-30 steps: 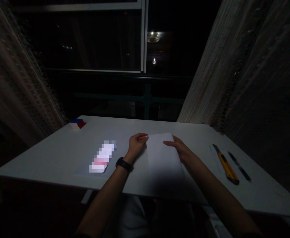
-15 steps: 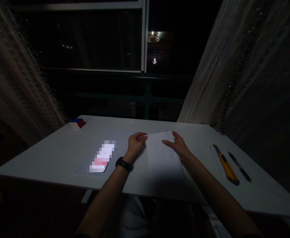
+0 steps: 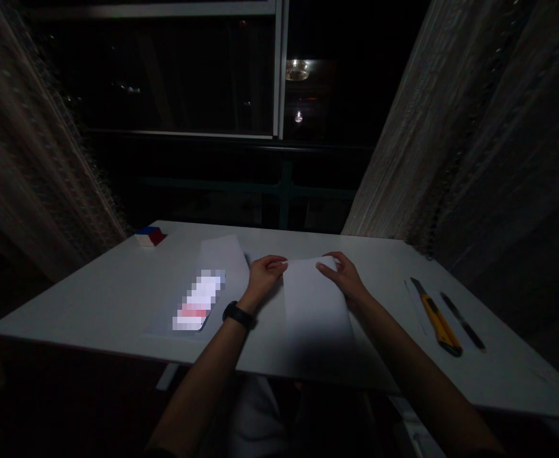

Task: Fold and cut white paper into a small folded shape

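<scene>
A white sheet of paper [image 3: 315, 299] lies in front of me on the table, its far edge raised between my hands. My left hand [image 3: 264, 280] pinches the far left corner, and a dark watch [image 3: 238, 315] is on that wrist. At the far right corner my right hand [image 3: 347, 278] grips the sheet, thumb on top and fingers behind. The near part of the paper falls in dark shadow. Left of my left hand rests a lit phone [image 3: 198, 302] with a blurred screen. Behind the phone, a piece of white paper [image 3: 225, 254] stands partly raised.
On the white table [image 3: 93, 299], a cube with blue, red and white faces [image 3: 149, 236] sits at the far left. A yellow utility knife [image 3: 437, 321] and a dark pen [image 3: 463, 323] lie at the right. Curtains [image 3: 403, 127] hang either side of a dark window.
The paper behind the phone now shows raised, where it looked flat before. The held sheet's far edge has dropped slightly, and my right hand has shifted a little to the right.
</scene>
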Demonstrator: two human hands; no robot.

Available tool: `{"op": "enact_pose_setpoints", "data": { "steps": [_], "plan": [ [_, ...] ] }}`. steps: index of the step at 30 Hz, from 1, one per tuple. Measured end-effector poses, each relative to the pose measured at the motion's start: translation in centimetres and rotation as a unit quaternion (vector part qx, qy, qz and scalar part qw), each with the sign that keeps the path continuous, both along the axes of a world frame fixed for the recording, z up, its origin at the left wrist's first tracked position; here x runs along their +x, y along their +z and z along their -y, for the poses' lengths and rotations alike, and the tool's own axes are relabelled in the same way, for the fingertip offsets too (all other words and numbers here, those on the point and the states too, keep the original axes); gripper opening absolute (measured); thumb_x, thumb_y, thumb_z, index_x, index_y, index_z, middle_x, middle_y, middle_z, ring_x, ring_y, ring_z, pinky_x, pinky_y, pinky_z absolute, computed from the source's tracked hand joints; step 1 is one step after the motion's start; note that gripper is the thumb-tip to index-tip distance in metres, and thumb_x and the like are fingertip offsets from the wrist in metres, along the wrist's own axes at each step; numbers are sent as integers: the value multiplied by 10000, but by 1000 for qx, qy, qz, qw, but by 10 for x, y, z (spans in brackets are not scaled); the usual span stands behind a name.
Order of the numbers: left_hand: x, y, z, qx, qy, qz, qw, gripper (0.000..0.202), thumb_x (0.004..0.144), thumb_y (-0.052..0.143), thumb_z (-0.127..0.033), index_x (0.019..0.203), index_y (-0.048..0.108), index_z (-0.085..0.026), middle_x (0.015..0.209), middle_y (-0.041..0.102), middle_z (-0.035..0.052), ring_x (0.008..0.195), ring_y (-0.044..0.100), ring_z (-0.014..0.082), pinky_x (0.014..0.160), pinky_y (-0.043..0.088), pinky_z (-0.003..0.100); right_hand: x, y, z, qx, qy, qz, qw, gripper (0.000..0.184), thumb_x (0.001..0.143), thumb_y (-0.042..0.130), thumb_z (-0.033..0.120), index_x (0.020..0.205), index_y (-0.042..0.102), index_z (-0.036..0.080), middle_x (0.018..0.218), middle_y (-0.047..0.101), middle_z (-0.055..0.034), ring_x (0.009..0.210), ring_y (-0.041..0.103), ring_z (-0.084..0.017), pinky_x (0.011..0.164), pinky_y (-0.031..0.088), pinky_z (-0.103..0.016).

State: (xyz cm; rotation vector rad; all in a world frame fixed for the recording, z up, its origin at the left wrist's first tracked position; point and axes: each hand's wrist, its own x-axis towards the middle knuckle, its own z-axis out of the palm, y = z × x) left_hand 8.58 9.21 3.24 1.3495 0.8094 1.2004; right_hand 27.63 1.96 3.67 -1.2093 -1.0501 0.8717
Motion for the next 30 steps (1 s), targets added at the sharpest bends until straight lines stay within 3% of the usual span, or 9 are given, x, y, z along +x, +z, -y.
{"op": "enact_pose_setpoints", "data": {
  "steps": [6,13,20,25,30],
  "plan": [
    [0,1,2,20,-39,-12,999,269,563,731,-254,789,665,-124,565,609,2,488,526,90,470,402,193,5,3,1,-19,14,-5,1000,521,482,786,332,955,590,235,633,579,30,543,532,-151,513,414,-274],
    [0,0,3,32,-52,-29,998,276,562,734,-287,778,671,-128,557,610,6,484,514,92,471,385,202,10,1,-1,-42,11,35,998,356,522,759,388,798,699,169,763,655,-40,677,577,-182,589,431,-290],
    [1,-1,3,21,-48,-36,998,235,559,731,-259,744,674,-126,592,628,23,516,536,103,494,403,209,12,0,-2,-57,14,56,997,377,486,782,351,804,717,159,762,677,-56,685,600,-198,618,442,-312],
    [0,-2,2,33,-56,-39,997,311,569,729,-269,841,680,-125,573,620,15,493,523,96,481,395,204,13,-1,-3,-54,2,70,996,377,467,784,352,784,722,158,744,684,-58,661,602,-199,630,444,-329],
    [1,-5,0,19,-46,-41,998,255,559,736,-271,763,689,-126,612,638,32,532,554,115,499,416,213,15,-1,-4,-50,1,78,996,376,456,789,348,776,720,162,731,672,-52,672,597,-203,631,442,-330]
  ]
}}
